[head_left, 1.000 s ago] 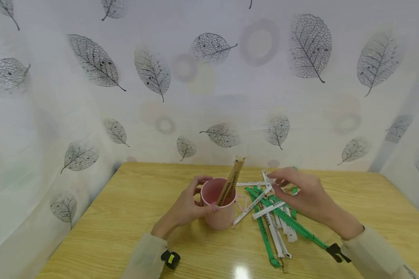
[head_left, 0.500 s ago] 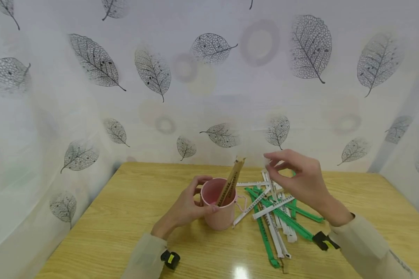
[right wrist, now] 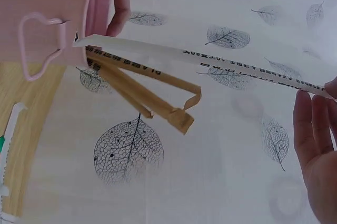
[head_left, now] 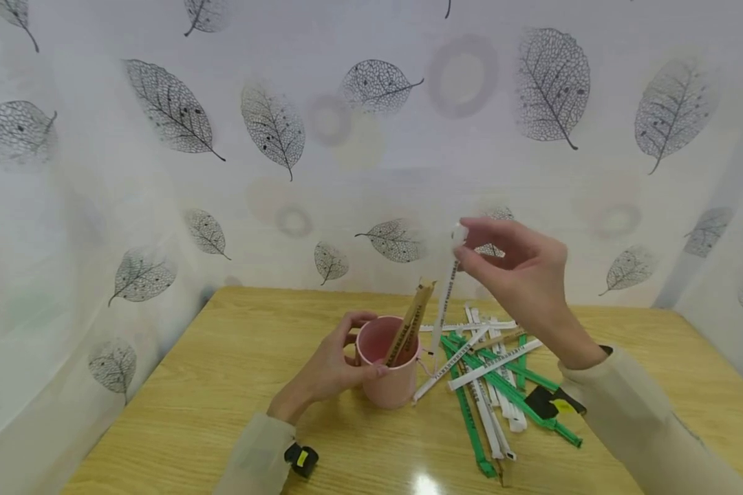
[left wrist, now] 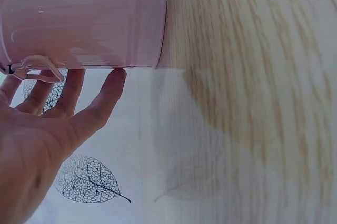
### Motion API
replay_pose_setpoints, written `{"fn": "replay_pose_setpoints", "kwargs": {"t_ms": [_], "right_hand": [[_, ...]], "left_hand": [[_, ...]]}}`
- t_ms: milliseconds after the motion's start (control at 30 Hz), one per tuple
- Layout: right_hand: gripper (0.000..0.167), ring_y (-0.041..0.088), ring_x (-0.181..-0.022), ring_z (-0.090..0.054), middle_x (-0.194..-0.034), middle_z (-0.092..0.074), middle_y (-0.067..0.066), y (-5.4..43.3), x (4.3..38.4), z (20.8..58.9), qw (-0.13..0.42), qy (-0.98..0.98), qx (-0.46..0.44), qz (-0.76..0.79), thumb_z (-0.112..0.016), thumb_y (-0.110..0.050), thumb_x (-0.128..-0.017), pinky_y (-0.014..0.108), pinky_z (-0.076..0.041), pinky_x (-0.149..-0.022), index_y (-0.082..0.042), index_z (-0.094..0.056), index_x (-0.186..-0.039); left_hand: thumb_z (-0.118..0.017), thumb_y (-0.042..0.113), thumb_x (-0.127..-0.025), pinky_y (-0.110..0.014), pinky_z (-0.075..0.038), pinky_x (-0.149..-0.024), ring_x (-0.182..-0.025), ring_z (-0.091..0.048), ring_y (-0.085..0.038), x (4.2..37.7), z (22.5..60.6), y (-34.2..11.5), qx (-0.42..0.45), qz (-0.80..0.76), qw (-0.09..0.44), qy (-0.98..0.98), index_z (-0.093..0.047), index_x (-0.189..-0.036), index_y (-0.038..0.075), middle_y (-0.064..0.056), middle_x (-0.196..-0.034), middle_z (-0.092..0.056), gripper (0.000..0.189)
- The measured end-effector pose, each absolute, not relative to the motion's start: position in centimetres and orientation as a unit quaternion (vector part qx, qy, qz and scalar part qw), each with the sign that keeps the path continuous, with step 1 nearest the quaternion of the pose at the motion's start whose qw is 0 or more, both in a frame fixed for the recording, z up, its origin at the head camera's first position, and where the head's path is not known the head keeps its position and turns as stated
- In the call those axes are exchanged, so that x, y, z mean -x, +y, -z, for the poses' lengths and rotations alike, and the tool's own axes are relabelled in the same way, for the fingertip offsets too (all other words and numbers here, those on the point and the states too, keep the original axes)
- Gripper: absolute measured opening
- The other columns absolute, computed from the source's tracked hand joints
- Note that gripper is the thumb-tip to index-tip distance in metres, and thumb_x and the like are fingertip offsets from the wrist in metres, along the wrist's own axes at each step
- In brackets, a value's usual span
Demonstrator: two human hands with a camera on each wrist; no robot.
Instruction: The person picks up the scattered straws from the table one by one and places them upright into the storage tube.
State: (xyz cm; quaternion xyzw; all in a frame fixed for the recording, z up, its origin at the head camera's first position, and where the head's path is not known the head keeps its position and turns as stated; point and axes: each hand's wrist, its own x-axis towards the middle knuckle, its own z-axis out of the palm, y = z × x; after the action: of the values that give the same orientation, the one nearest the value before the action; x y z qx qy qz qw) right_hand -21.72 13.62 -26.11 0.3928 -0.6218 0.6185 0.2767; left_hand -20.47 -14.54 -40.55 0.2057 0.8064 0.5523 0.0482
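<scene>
My left hand [head_left: 325, 364] grips a pink mug [head_left: 389, 388] standing on the table, thumb and fingers around its sides. Several brown paper-wrapped straws [head_left: 416, 313] lean inside the mug and stick out above its rim. Raised to the right of the mug, my right hand [head_left: 526, 275] pinches the upper end of a white paper-wrapped straw [head_left: 444, 302] between thumb and fingers. The straw hangs down with its lower end near the mug's rim and handle. In the right wrist view, that straw [right wrist: 174, 53] stretches from my fingers toward the mug's mouth; contact cannot be told.
A loose pile of wrapped straws lies right of the mug, with white straws [head_left: 495, 364] and green straws [head_left: 470, 430] crossing one another. One white straw lies close beside the mug's handle. Behind the wooden table [head_left: 186, 392] hangs a leaf-printed cloth [head_left: 402, 172].
My right hand has risen from the straw pile and moved left, lifting the white straw upright beside the mug. The left hand and mug have stayed in place. A green straw in the pile has shifted.
</scene>
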Motion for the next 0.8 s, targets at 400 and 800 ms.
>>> {"fn": "replay_pose_setpoints", "kwargs": {"t_ms": [400,800], "right_hand": [[0.035,0.007,-0.087,-0.07,-0.097,-0.074,0.001,9.8,23.4,27.2,0.251,-0.663,-0.412,-0.573,-0.072,0.018,-0.082,0.028,-0.062,-0.076,0.01,-0.069,-0.116],[0.035,0.007,-0.089,-0.069,-0.096,-0.072,0.02,9.9,23.7,30.6,0.23,-0.676,-0.437,-0.547,-0.07,0.018,-0.082,0.027,-0.062,-0.071,0.006,-0.07,-0.115]], "left_hand": [[-0.084,0.03,-0.083,-0.034,-0.058,-0.091,-0.124,-0.058,-0.026,20.5,40.7,-14.5,-0.209,-0.55,0.056,0.807,-0.04,-0.149,0.026,0.0,-0.144,-0.049,0.079],[-0.084,0.029,-0.083,-0.033,-0.058,-0.09,-0.125,-0.058,-0.028,20.6,40.6,-14.5,-0.204,-0.557,0.052,0.804,-0.041,-0.148,0.027,0.0,-0.144,-0.049,0.078]]}}
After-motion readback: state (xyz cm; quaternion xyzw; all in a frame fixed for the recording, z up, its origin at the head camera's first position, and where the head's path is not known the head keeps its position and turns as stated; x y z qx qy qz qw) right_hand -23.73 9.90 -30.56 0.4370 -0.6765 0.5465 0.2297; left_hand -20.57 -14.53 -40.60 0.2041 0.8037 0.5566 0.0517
